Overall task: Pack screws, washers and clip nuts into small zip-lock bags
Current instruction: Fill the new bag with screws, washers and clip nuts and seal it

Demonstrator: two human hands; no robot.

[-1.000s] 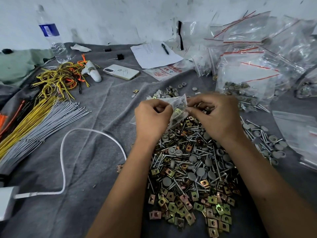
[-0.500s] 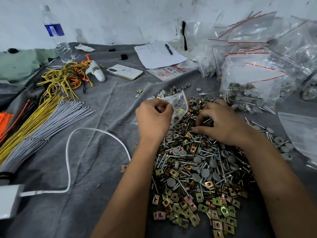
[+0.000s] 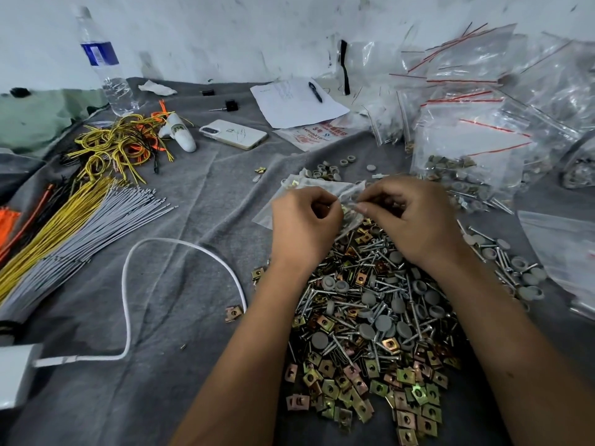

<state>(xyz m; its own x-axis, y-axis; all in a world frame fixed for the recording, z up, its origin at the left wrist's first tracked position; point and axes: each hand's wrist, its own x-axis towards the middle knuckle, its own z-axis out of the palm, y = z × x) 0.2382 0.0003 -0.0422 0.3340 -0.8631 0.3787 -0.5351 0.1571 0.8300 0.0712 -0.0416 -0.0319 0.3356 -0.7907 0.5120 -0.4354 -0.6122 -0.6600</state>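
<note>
Clear plastic was the whole story at that moment; the small zip-lock bag point(image 3: 309, 196) sat pinched between both hands just above the far end of the pile of screws, washers and clip nuts point(image 3: 370, 317) on the grey-cloth worktop point(image 3: 180, 284); left hand point(image 3: 306, 220) had its grip clamped on the bag's near edge, fingers curled tight; right hand point(image 3: 409, 217) had thumb and forefinger together on the bag's mouth, and whether a part was pinched in there too I honestly couldn't tell. Bag's long axis ran roughly left to right, mouth facing the right hand, so I'd guess the right was the one to feed or seal while the left just steadied; the loose hardware lay directly under and toward the person, closer to the right hand.
</note>
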